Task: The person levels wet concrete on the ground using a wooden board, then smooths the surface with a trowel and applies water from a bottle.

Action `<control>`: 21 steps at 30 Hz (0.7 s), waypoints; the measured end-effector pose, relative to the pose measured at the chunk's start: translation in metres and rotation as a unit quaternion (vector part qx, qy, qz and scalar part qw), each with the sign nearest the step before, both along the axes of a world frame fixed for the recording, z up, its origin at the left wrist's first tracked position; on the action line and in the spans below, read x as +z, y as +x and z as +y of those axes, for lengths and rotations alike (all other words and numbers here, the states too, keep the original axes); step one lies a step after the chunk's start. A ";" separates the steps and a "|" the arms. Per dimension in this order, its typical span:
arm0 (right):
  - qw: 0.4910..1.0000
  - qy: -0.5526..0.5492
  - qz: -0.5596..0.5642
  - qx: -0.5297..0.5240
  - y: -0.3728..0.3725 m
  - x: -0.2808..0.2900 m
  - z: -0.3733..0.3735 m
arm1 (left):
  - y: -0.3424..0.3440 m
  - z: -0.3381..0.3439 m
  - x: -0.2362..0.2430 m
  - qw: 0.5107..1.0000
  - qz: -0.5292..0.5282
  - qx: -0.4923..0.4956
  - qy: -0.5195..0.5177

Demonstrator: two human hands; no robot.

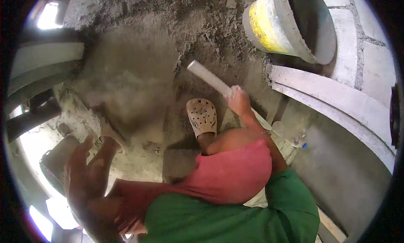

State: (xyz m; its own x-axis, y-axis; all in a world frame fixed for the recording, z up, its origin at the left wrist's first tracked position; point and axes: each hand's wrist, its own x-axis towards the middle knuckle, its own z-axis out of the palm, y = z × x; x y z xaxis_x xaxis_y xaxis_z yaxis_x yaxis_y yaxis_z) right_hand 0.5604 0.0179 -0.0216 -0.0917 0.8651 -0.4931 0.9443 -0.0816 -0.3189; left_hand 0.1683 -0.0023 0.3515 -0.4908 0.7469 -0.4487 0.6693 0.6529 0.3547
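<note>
My right hand (239, 100) grips a long pale straight bar (208, 77) angled across the middle, its upper end over the grey cement floor (126, 66) and its lower part running back behind my wrist. A perforated beige clog (201, 116) on my foot is just below and left of that hand. My left hand (80, 167) is at the lower left, holding nothing visible, its fingers extended and apart, close to my other leg and its dusty clog.
A grey bucket with a yellow band (269, 26) rests tilted at upper right beside pale block walling (374, 66) and a ledge (328, 100). Loose rough mortar (210, 28) covers the top middle. Curved-looking steps or boards (46, 60) edge the left side. A small blue-capped item (299, 142) lies right.
</note>
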 end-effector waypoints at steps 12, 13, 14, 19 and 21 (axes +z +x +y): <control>0.993 0.035 0.060 0.095 -0.013 -0.004 0.007 | -0.035 0.001 -0.011 0.991 0.094 -0.030 -0.087; 0.993 0.030 0.062 0.093 -0.019 -0.004 0.008 | -0.035 0.001 -0.015 0.991 0.083 -0.005 -0.105; 0.995 0.041 0.050 0.075 -0.023 -0.004 0.014 | -0.036 0.001 -0.019 0.989 0.073 0.020 -0.124; 0.995 0.095 0.032 0.026 -0.024 -0.008 0.052 | -0.026 0.013 -0.017 0.974 0.095 -0.005 -0.207; 0.994 0.102 0.025 0.021 -0.026 -0.009 0.048 | -0.014 -0.005 -0.010 0.992 -0.099 0.058 -0.048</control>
State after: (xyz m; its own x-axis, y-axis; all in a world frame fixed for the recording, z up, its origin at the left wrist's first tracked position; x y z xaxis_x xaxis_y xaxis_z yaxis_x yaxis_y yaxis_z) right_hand 0.5342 0.0655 -0.0304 -0.1495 0.9415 -0.3021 0.9279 0.0281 -0.3718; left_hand 0.1541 -0.0068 0.3415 -0.4653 0.6404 -0.6110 0.5114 0.7579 0.4049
